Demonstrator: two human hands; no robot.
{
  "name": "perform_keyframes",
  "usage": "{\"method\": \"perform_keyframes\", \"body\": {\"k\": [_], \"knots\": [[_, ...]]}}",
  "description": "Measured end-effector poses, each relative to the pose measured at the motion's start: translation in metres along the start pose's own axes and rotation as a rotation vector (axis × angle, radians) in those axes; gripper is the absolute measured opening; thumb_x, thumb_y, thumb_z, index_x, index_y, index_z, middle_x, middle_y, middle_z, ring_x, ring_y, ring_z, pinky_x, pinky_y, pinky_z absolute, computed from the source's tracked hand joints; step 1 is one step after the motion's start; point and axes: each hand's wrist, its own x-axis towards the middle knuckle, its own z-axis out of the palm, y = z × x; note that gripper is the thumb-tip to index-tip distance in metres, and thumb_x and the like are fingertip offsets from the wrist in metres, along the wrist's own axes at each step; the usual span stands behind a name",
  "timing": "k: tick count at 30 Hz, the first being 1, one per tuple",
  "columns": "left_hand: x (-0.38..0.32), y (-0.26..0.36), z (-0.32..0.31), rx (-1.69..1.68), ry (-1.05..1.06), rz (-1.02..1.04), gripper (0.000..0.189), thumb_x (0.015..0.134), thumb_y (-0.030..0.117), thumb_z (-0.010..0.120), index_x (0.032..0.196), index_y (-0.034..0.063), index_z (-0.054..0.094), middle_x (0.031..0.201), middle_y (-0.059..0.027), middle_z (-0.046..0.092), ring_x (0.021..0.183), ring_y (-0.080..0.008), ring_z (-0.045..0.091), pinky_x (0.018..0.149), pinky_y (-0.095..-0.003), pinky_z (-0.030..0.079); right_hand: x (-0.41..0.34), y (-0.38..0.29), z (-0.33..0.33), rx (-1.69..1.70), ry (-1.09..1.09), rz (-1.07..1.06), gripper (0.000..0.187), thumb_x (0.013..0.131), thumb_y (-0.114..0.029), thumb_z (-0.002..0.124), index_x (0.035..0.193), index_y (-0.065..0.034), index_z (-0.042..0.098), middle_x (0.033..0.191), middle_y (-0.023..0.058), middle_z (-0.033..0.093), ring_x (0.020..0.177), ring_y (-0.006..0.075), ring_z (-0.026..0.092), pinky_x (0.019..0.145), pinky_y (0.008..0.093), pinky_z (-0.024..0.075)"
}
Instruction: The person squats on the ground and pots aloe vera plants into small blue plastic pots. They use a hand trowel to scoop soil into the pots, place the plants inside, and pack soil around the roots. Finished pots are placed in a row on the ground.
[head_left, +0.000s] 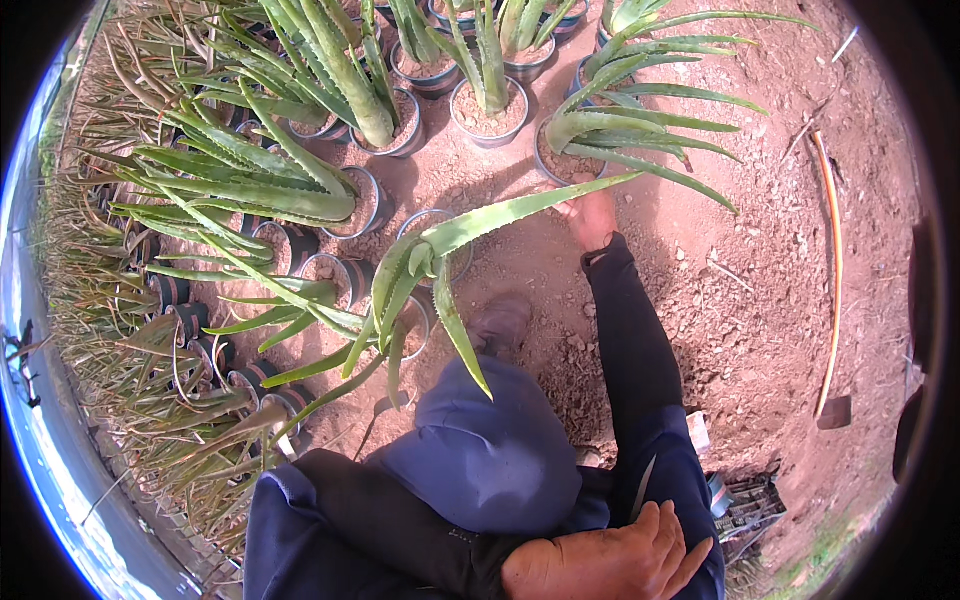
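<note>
My right hand (592, 216) reaches forward to the near rim of a plant pot (568, 166) that holds a leaning aloe plant (600, 129). Its fingers are at the rim, partly hidden under a long aloe leaf (517, 214) that crosses in front. That leaf belongs to another potted aloe (420, 259) closer to me. Bent across my lap, my left hand (611, 559) lies over my right side with its fingers pointing right. A pale pointed blade (645, 484) sticks up from behind it; whether the hand grips it is hidden.
Several potted aloes (491, 112) stand ahead and to the left. Dense rows of browner aloes (150, 390) fill the left side. On the bare soil at right lies a long curved strip (836, 277). A dark crate (750, 506) sits at lower right, near my bent knee (495, 442).
</note>
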Motion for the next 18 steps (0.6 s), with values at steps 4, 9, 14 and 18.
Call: {"method": "perform_keyframes", "body": {"k": [4, 9, 14, 18], "knots": [[-0.001, -0.002, 0.000, 0.029, 0.008, -0.007, 0.049, 0.096, 0.022, 0.047, 0.131, -0.0104, 0.058, 0.099, -0.0263, 0.072, 0.093, -0.0402, 0.071, 0.081, -0.0522, 0.057, 0.002, -0.002, -0.017, -0.011, -0.021, 0.014, 0.036, 0.104, -0.016, 0.049, 0.137, -0.0098, 0.037, 0.106, 0.0198, 0.066, 0.088, 0.0301, 0.070, 0.070, 0.0394, 0.0597], [-0.005, -0.003, -0.002, 0.013, -0.002, -0.029, 0.049, 0.095, 0.022, 0.047, 0.129, -0.0107, 0.060, 0.098, -0.0263, 0.072, 0.091, -0.0398, 0.072, 0.078, -0.0520, 0.059, -0.038, -0.008, -0.040, -0.020, -0.030, 0.134, 0.038, 0.099, -0.009, 0.051, 0.135, -0.0085, 0.039, 0.097, 0.0189, 0.068, 0.079, 0.0278, 0.069, 0.065, 0.0371, 0.0587], [-0.008, -0.006, -0.005, -0.006, -0.008, -0.014, 0.050, 0.096, 0.022, 0.047, 0.130, -0.0110, 0.060, 0.098, -0.0270, 0.072, 0.091, -0.0400, 0.072, 0.078, -0.0523, 0.059, -0.079, 0.005, -0.039, -0.061, -0.119, 0.179, 0.034, 0.097, -0.008, 0.052, 0.130, -0.0043, 0.045, 0.094, 0.0198, 0.070, 0.077, 0.0273, 0.070, 0.065, 0.0373, 0.0605], [-0.010, -0.009, -0.008, 0.045, -0.020, -0.008, 0.050, 0.097, 0.022, 0.045, 0.131, -0.0112, 0.059, 0.098, -0.0273, 0.073, 0.091, -0.0405, 0.072, 0.078, -0.0524, 0.059, -0.068, 0.019, -0.015, -0.042, -0.169, 0.238, 0.031, 0.098, -0.009, 0.051, 0.129, -0.0044, 0.049, 0.098, 0.0199, 0.071, 0.078, 0.0262, 0.071, 0.065, 0.0361, 0.0608]]}}
